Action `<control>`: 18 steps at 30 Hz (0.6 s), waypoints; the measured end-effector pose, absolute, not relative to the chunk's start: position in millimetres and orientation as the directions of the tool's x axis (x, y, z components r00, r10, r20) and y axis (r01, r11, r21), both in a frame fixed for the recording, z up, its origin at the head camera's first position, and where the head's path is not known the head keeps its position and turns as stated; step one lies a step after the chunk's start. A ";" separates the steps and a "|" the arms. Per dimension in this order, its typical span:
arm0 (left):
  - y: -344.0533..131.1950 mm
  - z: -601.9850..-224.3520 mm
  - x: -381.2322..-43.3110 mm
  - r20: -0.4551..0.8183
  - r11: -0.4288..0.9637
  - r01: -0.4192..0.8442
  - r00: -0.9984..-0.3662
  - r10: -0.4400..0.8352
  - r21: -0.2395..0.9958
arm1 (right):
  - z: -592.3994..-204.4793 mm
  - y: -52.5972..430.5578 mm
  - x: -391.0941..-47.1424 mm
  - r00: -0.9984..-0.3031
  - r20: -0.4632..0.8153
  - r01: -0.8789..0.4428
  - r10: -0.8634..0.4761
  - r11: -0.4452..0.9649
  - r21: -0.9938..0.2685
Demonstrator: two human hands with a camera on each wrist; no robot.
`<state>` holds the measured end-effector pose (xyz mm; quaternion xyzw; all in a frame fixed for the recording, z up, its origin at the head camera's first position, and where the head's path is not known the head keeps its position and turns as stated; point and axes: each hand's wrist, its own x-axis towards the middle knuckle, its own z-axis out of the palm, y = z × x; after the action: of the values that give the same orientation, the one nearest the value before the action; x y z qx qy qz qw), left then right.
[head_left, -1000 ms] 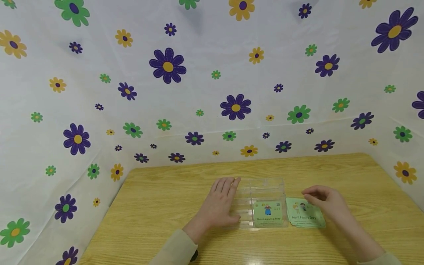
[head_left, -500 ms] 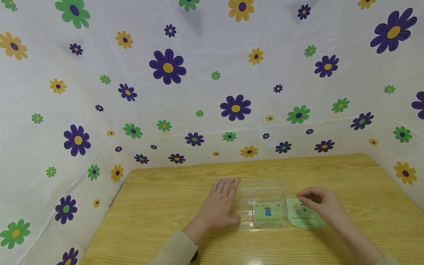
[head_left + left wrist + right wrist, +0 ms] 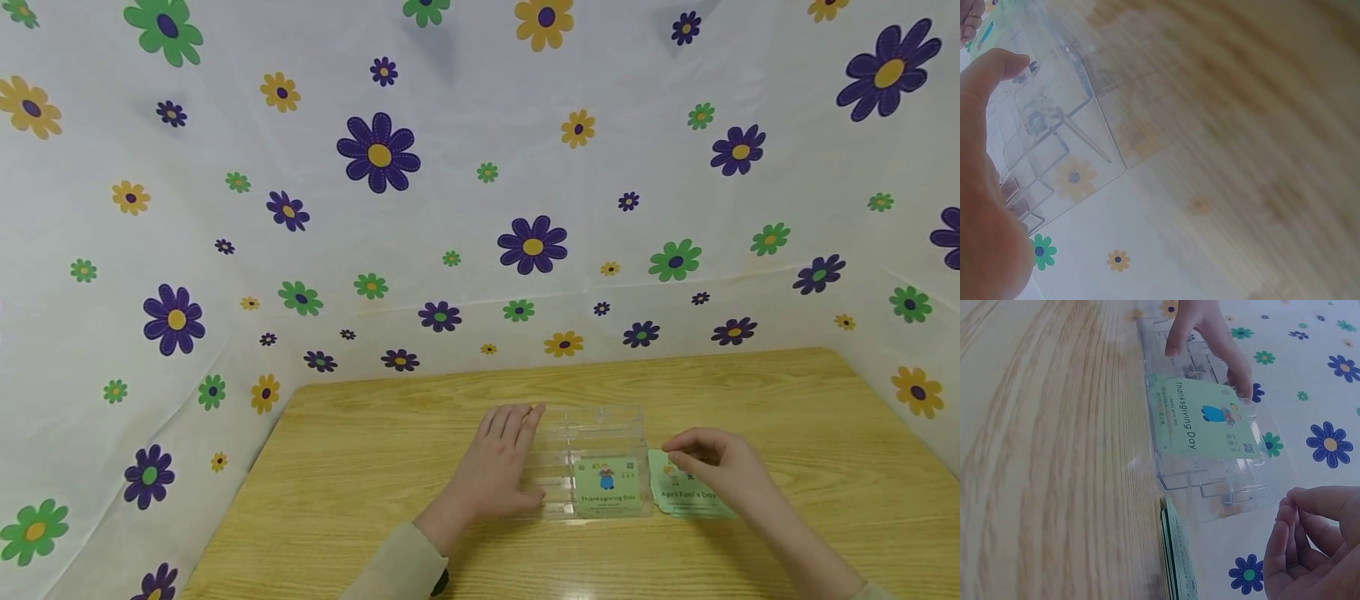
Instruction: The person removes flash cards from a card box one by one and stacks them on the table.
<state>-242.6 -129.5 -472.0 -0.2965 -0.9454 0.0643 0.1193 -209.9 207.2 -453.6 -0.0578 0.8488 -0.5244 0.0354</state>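
A clear plastic tiered card holder stands on the table, with a green "Thanksgiving Day" card in its near right slot. My left hand grips the holder's left part, fingers reaching over to the far edge and thumb on the near side. The thumb shows against the clear plastic in the left wrist view. Right of the holder lies a stack of green cards, "April Fool's Day" on top. Over that stack hovers my right hand, fingers curled and thumb tip meeting the fingertips; nothing shows between them.
The wood-grain table extends around the holder. A white cloth with purple, green and orange flowers hangs behind the table and along both sides. Seen from the right wrist, the stack's edges lie close to the holder's end.
My right hand has shifted left and slightly nearer over the card stack, covering more of the top card. My left hand and the holder have stayed in place.
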 end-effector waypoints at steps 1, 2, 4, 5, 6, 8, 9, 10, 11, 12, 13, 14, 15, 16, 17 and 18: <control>-129.4 -471.8 -242.4 0.186 0.816 0.545 -0.796 0.575 -0.191 | -453.5 206.6 -209.4 -0.991 -0.002 -0.058 -0.134 0.442 -0.895; -129.3 -471.6 -242.2 0.186 0.817 0.545 -0.797 0.575 -0.190 | -453.8 206.0 -209.1 -0.991 -0.003 -0.057 -0.133 0.440 -0.896; -129.2 -471.2 -241.7 0.185 0.817 0.545 -0.797 0.574 -0.187 | -454.9 205.7 -209.3 -0.991 -0.007 -0.055 -0.137 0.440 -0.897; -129.1 -471.0 -241.5 0.187 0.817 0.545 -0.797 0.574 -0.186 | -455.5 205.4 -209.3 -0.990 -0.011 -0.052 -0.138 0.438 -0.897; -129.0 -470.8 -241.2 0.187 0.818 0.545 -0.797 0.574 -0.184 | -456.1 205.2 -209.4 -0.990 -0.014 -0.050 -0.140 0.439 -0.897; -129.0 -470.9 -240.8 0.186 0.818 0.545 -0.798 0.573 -0.183 | -456.9 204.6 -209.5 -0.989 -0.019 -0.046 -0.144 0.437 -0.898; -129.0 -470.9 -240.6 0.186 0.818 0.545 -0.798 0.573 -0.183 | -457.1 204.2 -209.6 -0.989 -0.021 -0.045 -0.146 0.437 -0.899; -129.0 -470.9 -240.5 0.185 0.819 0.544 -0.799 0.572 -0.183 | -457.1 203.7 -209.6 -0.989 -0.023 -0.044 -0.148 0.434 -0.900; -129.1 -470.9 -240.3 0.183 0.819 0.544 -0.800 0.571 -0.182 | -457.3 203.4 -209.9 -0.988 -0.024 -0.044 -0.150 0.435 -0.900; -129.2 -471.0 -240.1 0.181 0.820 0.543 -0.801 0.570 -0.181 | -457.3 202.8 -210.1 -0.988 -0.024 -0.045 -0.152 0.435 -0.899; -129.2 -471.0 -240.1 0.179 0.821 0.543 -0.802 0.570 -0.180 | -457.3 202.1 -210.0 -0.988 -0.025 -0.044 -0.152 0.434 -0.900; -129.2 -470.9 -240.0 0.178 0.821 0.542 -0.803 0.569 -0.179 | -457.3 201.5 -210.1 -0.988 -0.025 -0.044 -0.153 0.433 -0.900; -129.2 -470.9 -239.9 0.178 0.821 0.543 -0.803 0.569 -0.177 | -457.3 200.8 -210.2 -0.988 -0.024 -0.046 -0.153 0.434 -0.900; -129.2 -470.9 -240.0 0.177 0.821 0.543 -0.803 0.569 -0.175 | -457.3 200.2 -210.4 -0.988 -0.021 -0.049 -0.155 0.433 -0.900; -129.2 -471.0 -240.1 0.177 0.822 0.543 -0.803 0.568 -0.174 | -457.2 199.3 -210.4 -0.987 -0.018 -0.052 -0.157 0.432 -0.900; -129.2 -471.0 -240.2 0.177 0.822 0.543 -0.804 0.568 -0.173 | -457.2 198.6 -210.2 -0.987 -0.014 -0.057 -0.161 0.432 -0.900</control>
<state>-240.2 -129.2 -471.0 -0.2930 -0.9479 0.0569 0.1110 -210.2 198.6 -457.2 -0.0644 0.8449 -0.5288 0.0489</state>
